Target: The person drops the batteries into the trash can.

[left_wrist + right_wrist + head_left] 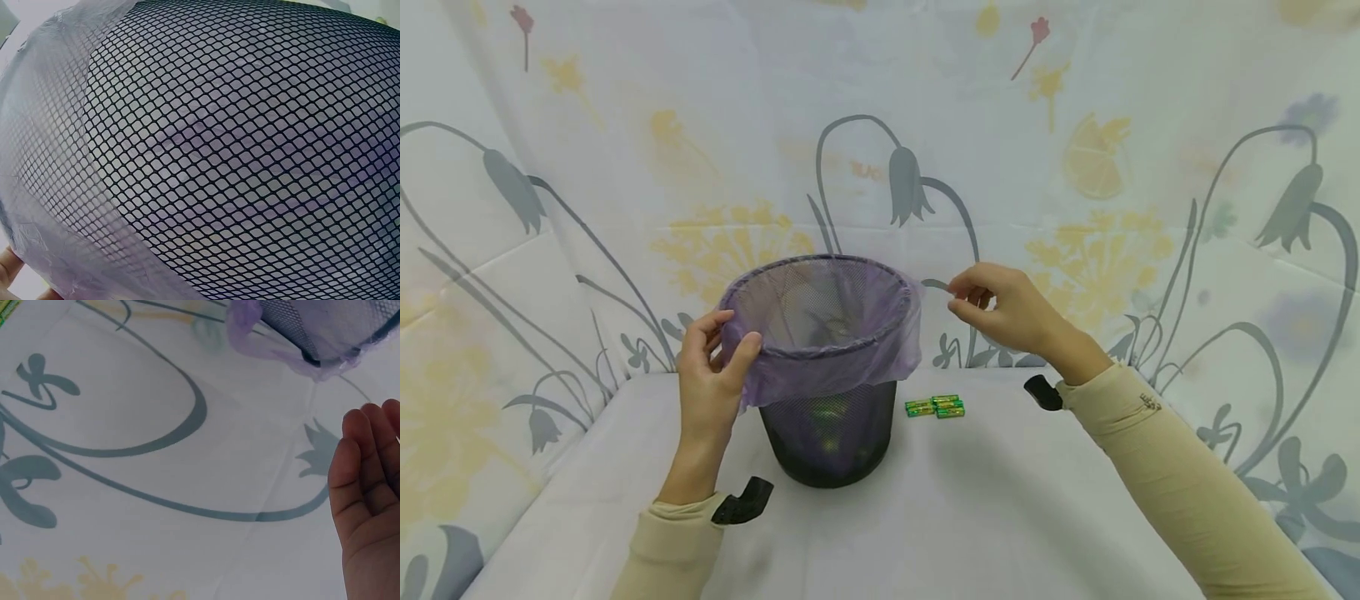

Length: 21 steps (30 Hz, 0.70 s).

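At nine o'clock on the mesh bin (831, 446), upright on the white table (962, 517), the left hand (709, 383) touches the purple bag (823, 372) — whether pinching it, I cannot tell. Toward three o'clock, the right hand (1011, 312) is empty, thumb and fingers apart; batteries (950, 405) lie at four.

mesh wastebasket (832, 468): 1 | purple bin liner (829, 377): 1 | green batteries (951, 412): about 5, bunched too tightly for an exact count | bare hands (709, 392): 2 | beige sleeves (1172, 467): 2 | black wrist pieces (743, 503): 2
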Available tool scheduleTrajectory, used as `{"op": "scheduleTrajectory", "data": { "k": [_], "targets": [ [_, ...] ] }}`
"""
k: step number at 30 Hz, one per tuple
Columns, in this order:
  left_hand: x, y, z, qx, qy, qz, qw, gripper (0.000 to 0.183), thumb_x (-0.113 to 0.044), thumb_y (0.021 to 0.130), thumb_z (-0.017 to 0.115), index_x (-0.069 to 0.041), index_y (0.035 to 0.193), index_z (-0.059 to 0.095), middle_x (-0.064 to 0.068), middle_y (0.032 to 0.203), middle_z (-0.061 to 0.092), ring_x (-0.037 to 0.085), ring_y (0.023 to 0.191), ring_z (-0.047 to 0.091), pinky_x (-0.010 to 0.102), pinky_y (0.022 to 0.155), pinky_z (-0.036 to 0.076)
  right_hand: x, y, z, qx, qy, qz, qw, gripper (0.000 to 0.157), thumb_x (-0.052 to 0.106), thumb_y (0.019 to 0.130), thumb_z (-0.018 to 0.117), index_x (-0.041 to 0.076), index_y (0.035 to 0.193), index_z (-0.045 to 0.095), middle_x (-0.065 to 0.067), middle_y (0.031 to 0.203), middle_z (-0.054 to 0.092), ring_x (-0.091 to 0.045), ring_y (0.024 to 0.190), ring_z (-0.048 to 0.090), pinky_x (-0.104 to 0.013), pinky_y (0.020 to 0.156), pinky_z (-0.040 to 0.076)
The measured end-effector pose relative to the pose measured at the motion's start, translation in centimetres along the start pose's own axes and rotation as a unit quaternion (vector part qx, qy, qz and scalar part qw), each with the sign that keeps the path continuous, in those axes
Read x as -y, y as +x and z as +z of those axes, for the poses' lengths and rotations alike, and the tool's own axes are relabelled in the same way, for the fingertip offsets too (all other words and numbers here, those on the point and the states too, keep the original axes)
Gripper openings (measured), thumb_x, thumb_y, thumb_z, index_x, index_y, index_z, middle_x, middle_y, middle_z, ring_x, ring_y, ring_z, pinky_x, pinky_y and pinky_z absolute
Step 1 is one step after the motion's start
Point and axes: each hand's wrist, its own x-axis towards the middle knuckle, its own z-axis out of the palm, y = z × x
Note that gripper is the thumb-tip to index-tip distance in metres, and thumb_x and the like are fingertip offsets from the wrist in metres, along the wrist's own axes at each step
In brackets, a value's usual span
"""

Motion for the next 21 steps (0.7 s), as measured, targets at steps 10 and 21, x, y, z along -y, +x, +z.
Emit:
{"op": "scheduleTrajectory", "data": {
  "k": [10, 21],
  "targets": [
    [0.1, 0.1, 0.0, 0.004, -0.012, 0.008, 0.9999, 0.042, -0.011, 0.086, 0.068, 0.003, 0.121, 0.049, -0.003, 0.115, 0.049, 0.016, 0.112, 0.049, 0.03, 0.096, 0.036, -1.8, -2.9, 1.0, 0.008, 0.013, 0.032, 0.999, 0.017, 0.007, 0.083, 0.071, 0.006, 0.099, 0.067, -0.001, 0.091, 0.064, -0.01, 0.077, 0.056, -0.028, 0.067, 0.048],
    [0.2, 0.0, 0.0, 0.002, -0.012, 0.008, 0.9999, 0.042, -0.011, 0.086, 0.068, 0.004, 0.12, 0.049, -0.004, 0.111, 0.05, 0.015, 0.107, 0.051, 0.029, 0.095, 0.037, -3.5, -6.0, 3.8, 0.052, 0.005, 0.063, 0.997, 0.019, 0.013, 0.083, 0.072, 0.01, 0.1, 0.066, 0.003, 0.089, 0.062, -0.016, 0.075, 0.056, -0.034, 0.067, 0.049]
  ]
}}
